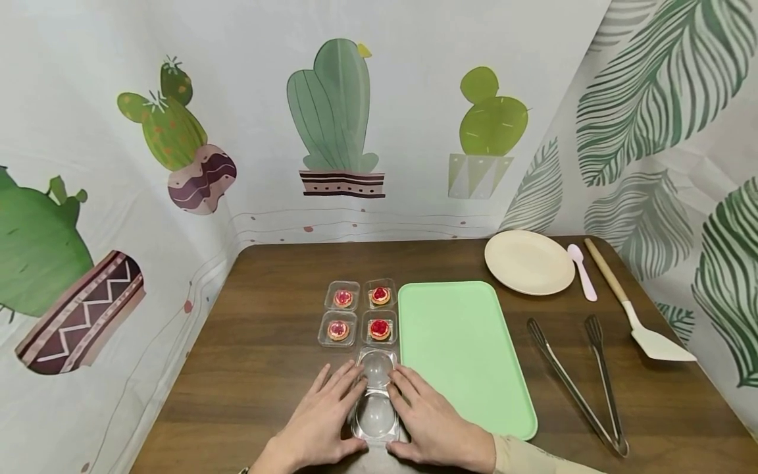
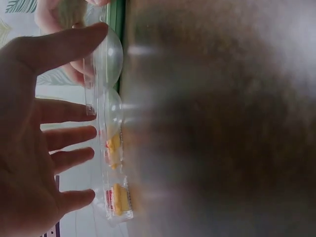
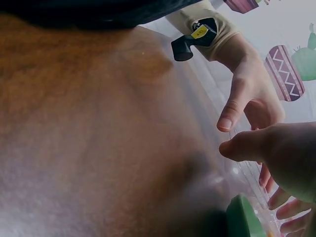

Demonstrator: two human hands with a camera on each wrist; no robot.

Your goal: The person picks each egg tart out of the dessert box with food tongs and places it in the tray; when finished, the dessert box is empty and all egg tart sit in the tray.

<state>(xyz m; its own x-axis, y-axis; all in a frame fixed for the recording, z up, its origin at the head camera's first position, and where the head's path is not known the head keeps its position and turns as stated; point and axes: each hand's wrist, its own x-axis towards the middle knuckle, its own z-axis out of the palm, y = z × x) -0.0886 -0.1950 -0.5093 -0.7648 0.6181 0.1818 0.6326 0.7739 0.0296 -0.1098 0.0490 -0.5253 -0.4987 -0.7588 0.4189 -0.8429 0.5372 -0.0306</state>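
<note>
Several small tarts with red topping [image 1: 380, 330] sit in clear square plastic containers, grouped in two rows. Directly in front of them are two clear domed plastic lids [image 1: 376, 415], joined in a line or placed end to end, dome side down in the left wrist view. My left hand [image 1: 324, 416] lies along their left side with fingers spread and nearly straight, fingertips at the edge. On the opposite side, my right hand [image 1: 428, 415] mirrors it, its fingertips at the lids' right edge and its palm over the tray's near corner. Both thumbs point inward at the near end.
A light green tray [image 1: 456, 355] lies right beside the containers. Farther right are metal tongs [image 1: 577, 388], spread apart, and a white spatula [image 1: 657, 342] with a wooden handle. A cream plate [image 1: 529, 262] and a pale pink spoon [image 1: 583, 273] sit at the back right.
</note>
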